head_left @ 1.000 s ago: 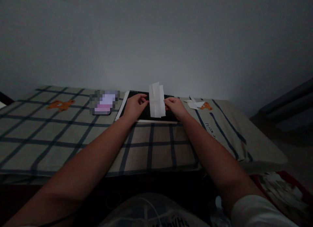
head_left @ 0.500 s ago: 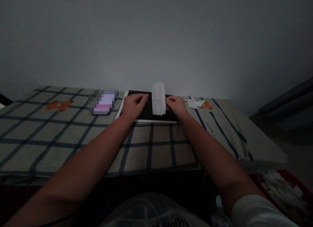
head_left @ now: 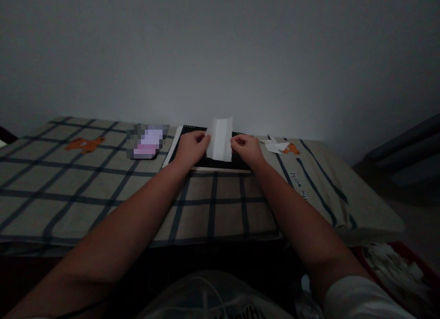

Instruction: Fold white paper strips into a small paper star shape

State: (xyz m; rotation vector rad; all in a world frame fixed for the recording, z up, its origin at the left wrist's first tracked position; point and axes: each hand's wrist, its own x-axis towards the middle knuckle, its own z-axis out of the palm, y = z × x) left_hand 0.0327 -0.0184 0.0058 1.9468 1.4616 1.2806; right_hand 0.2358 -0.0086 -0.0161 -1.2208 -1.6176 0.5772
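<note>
Between my two hands is a creased sheet of white paper, held up above a black book or pad with white edges. My left hand pinches the paper's left edge between thumb and fingers. On the opposite edge, my right hand grips with its fingertips. Lengthwise folds run down the sheet, and its middle strip looks brighter than the sides. Just right of my right hand lies a folded white paper piece with pointed parts.
A checked cloth with orange bear figures covers the table, which stands against a grey wall. Left of the book lies a phone, its screen blurred out. At lower right is a red container with crumpled pale material inside.
My left hand has closed on the paper's left edge, where it was apart before. The paper has opened wider towards the left. My right hand stays at its edge.
</note>
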